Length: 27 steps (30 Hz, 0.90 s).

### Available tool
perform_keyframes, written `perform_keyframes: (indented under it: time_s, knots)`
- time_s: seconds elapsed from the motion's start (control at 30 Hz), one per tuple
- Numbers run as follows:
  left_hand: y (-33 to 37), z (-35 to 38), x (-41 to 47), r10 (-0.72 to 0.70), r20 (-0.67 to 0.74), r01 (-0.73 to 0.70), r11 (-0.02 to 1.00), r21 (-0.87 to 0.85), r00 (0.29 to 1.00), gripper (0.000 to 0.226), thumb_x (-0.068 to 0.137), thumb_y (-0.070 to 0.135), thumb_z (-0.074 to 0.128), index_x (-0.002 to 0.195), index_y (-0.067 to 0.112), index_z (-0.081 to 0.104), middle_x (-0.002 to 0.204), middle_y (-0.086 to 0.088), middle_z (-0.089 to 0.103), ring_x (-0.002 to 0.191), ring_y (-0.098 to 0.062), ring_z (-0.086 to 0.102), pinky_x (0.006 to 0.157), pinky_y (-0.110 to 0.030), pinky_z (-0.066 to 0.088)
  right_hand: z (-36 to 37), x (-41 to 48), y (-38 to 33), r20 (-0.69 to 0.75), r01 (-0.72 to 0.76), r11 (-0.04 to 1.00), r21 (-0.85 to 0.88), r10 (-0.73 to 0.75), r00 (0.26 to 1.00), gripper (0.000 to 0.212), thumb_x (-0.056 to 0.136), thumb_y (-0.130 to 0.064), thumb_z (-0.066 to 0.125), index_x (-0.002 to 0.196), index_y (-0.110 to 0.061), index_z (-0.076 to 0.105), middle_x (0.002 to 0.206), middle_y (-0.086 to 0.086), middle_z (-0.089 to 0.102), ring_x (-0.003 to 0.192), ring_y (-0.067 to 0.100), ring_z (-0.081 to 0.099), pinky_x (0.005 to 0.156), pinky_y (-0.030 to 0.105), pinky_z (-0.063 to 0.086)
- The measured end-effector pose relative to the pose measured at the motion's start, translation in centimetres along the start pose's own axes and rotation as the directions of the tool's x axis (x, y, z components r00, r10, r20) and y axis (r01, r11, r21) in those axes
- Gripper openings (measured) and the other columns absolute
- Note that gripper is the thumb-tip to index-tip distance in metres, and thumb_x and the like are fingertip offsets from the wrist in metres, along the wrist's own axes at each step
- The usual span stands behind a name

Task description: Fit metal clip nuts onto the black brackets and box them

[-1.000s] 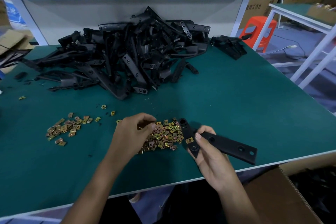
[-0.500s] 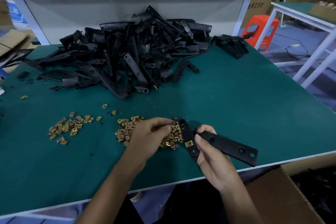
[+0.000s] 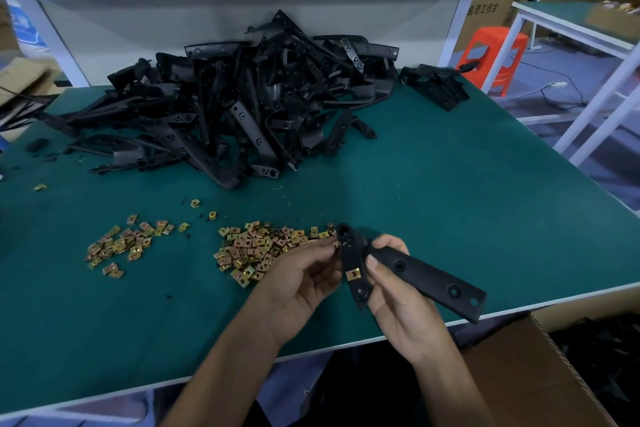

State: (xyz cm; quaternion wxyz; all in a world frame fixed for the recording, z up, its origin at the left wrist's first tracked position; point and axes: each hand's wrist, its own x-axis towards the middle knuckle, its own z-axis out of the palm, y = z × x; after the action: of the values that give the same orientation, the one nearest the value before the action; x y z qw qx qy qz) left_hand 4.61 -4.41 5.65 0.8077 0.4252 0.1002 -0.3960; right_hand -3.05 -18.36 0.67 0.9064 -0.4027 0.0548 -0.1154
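My right hand (image 3: 398, 295) grips a black bracket (image 3: 426, 277) above the table's front edge, thumb laid across its bend. One brass clip nut (image 3: 354, 275) sits fitted on the bracket's short arm. My left hand (image 3: 298, 284) pinches another clip nut (image 3: 336, 245) between thumb and fingertips, right against the left edge of that short arm. A heap of loose clip nuts (image 3: 256, 250) lies just left of my hands, with a smaller scatter (image 3: 124, 244) farther left. A big pile of black brackets (image 3: 242, 107) fills the back of the green table (image 3: 467, 191).
An open cardboard box (image 3: 540, 374) holding black parts stands below the table's front right corner. A few more brackets (image 3: 434, 85) lie at the back right. An orange stool (image 3: 491, 57) and a white-framed bench (image 3: 588, 42) stand beyond the right edge.
My left hand has left the clip nut heap and moved right with one nut pinched, bringing it up to the bracket. My right hand kept the bracket nearly still.
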Motion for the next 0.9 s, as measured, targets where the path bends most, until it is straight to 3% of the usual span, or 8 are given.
perform_keyframes:
  time_s: [0.2,0.4,0.53,0.73,0.8,0.9]
  knots:
    - [-0.1,-0.1,0.1,0.031,-0.007,-0.03,0.999,0.035,1.0,0.016,0.089,-0.005,0.061,0.095,0.001,0.075,0.083,-0.014,0.075,0.063,-0.016,0.069,0.054,-0.022,0.058,0.2,-0.1,-0.1,-0.011,0.016,0.999,-0.04,-0.016,1.0,0.02,0.088,-0.012,0.07,0.103,-0.019,0.058,0.111,0.012,0.069,0.096,0.022,0.067,0.079,0.03,0.057]
    - [0.9,-1.1,-0.1,0.157,0.039,-0.162,0.94,0.3,0.987,0.031,0.089,-0.007,0.063,0.118,0.004,0.06,0.087,-0.014,0.074,0.071,-0.019,0.07,0.064,-0.025,0.058,0.3,-0.2,-0.1,0.002,0.008,0.997,-0.072,-0.008,1.0,0.019,0.087,-0.012,0.071,0.1,-0.022,0.061,0.108,0.011,0.07,0.091,0.022,0.067,0.076,0.031,0.057]
    - [1.7,-1.5,-0.3,0.191,0.113,-0.221,0.873,0.434,0.975,0.033,0.087,-0.006,0.066,0.116,0.006,0.056,0.091,-0.018,0.072,0.079,-0.027,0.069,0.075,-0.034,0.058,0.2,-0.4,0.0,-0.003,0.002,0.998,-0.066,-0.003,1.0,0.021,0.086,-0.013,0.072,0.101,-0.02,0.059,0.109,0.012,0.069,0.095,0.022,0.067,0.08,0.031,0.056]
    - [3.3,-2.0,-0.7,0.12,0.207,-0.223,0.767,0.602,0.971,0.03,0.089,-0.005,0.066,0.115,0.007,0.056,0.085,-0.015,0.072,0.074,-0.021,0.069,0.065,-0.026,0.055,0.3,-0.7,-0.3,0.044,-0.017,0.993,-0.113,0.022,0.999,0.017,0.088,-0.013,0.07,0.097,-0.025,0.062,0.097,0.001,0.07,0.084,0.012,0.068,0.071,0.022,0.054]
    - [3.6,-1.9,-0.8,0.093,0.218,-0.211,0.758,0.617,0.972,0.03,0.09,-0.004,0.066,0.116,0.008,0.058,0.093,-0.024,0.072,0.08,-0.026,0.069,0.072,-0.032,0.058,0.4,-0.7,-0.4,0.057,-0.024,0.986,-0.164,0.034,0.998,0.018,0.089,-0.011,0.069,0.096,-0.026,0.062,0.093,-0.002,0.069,0.076,0.009,0.065,0.068,0.021,0.053]
    - [3.6,-1.8,-0.8,0.057,0.216,-0.179,0.779,0.601,0.975,0.033,0.09,-0.005,0.065,0.12,0.008,0.06,0.103,-0.028,0.07,0.086,-0.031,0.068,0.082,-0.04,0.059,0.9,-0.7,-0.6,0.046,-0.049,0.978,-0.203,0.059,0.997,0.018,0.085,-0.015,0.074,0.096,-0.024,0.062,0.099,0.006,0.068,0.081,0.017,0.065,0.069,0.025,0.053]
